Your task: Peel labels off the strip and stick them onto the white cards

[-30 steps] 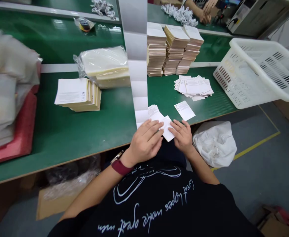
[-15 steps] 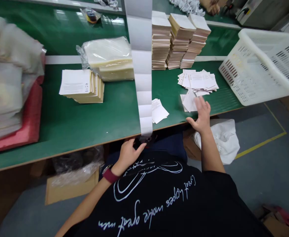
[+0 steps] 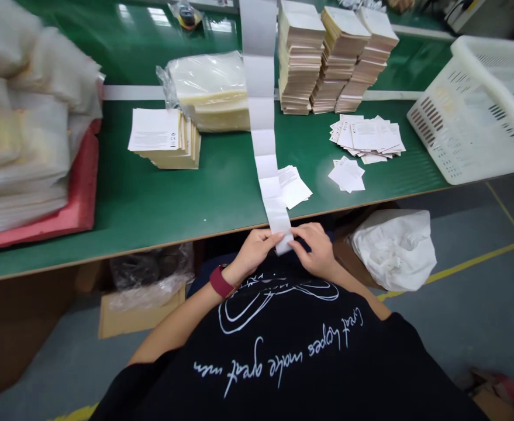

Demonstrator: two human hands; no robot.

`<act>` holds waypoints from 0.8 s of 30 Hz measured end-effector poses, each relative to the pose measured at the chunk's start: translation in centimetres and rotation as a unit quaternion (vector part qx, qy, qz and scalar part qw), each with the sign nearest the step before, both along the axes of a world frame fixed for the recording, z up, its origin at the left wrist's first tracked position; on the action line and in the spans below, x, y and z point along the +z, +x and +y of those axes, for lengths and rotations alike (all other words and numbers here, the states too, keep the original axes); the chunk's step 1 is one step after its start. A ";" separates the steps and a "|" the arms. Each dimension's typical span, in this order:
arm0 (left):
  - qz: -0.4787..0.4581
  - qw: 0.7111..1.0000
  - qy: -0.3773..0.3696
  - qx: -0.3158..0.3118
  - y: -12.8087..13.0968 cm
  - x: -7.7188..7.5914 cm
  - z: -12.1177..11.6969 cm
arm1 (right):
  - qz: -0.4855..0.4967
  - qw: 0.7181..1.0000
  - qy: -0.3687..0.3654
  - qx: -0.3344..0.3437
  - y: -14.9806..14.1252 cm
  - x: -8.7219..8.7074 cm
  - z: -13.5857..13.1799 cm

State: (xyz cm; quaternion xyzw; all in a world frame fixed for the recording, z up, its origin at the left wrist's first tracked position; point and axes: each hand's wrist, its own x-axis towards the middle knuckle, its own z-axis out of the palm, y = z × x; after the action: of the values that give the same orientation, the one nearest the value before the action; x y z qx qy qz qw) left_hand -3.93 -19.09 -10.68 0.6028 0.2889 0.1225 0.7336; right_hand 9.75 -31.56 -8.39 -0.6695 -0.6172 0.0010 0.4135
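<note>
A long white paper strip (image 3: pixel 264 137), creased into equal sections, runs down across the green table to its front edge. At its lower end my left hand (image 3: pixel 257 250) pinches the left side of the strip between thumb and fingers. My right hand (image 3: pixel 316 248) grips the right side of the same end, close to my left. Beside the strip lies a small fan of printed white cards (image 3: pixel 295 186). Farther right sits a little pile of white cards (image 3: pixel 347 174), apart from both hands.
Three tall card stacks (image 3: pixel 301 58) stand behind, near a loose card heap (image 3: pixel 373 137). To the left are a card stack (image 3: pixel 154 130), a plastic-wrapped bundle (image 3: pixel 213 88) and bagged goods on a red tray (image 3: pixel 81 204). A white basket (image 3: pixel 454 128) stands right.
My right hand has left the small card pile and come to the strip's end. My left hand has moved from the table edge onto the strip. The view has shifted slightly.
</note>
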 end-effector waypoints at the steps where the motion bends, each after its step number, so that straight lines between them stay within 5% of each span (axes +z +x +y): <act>1: -0.012 1.000 -0.021 0.005 0.0 0.5 -0.1 | 0.017 1.000 0.007 0.000 -0.6 -0.2 0.4; 5: -0.020 1.000 -0.002 0.021 0.2 2.2 -0.1 | 0.066 0.997 0.033 -0.012 -0.8 -0.5 1.4; 10: 0.016 0.983 0.166 0.072 0.0 4.8 0.1 | -0.023 0.996 0.070 -0.053 -0.8 -1.6 0.9; 13: 0.019 0.947 0.299 0.116 0.2 5.9 0.8 | -0.054 0.987 0.129 -0.075 -0.2 -1.8 0.7; 16: 0.042 0.878 0.448 0.163 1.0 5.7 2.1 | 0.025 0.974 0.166 -0.150 1.7 0.1 1.9; 19: 0.061 0.817 0.553 0.152 1.8 5.0 3.7 | 0.088 0.976 0.118 -0.159 4.6 2.6 4.4; 24: -0.012 0.835 0.547 0.065 1.2 4.6 4.9 | 0.159 0.982 -0.058 -0.083 8.1 3.7 8.1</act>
State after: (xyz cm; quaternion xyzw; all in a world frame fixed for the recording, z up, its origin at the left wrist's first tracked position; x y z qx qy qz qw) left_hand -2.75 -14.20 -6.09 0.8841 0.2043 0.3151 0.2781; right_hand 17.89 -23.50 -4.72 -0.7326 -0.4844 0.1089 0.4656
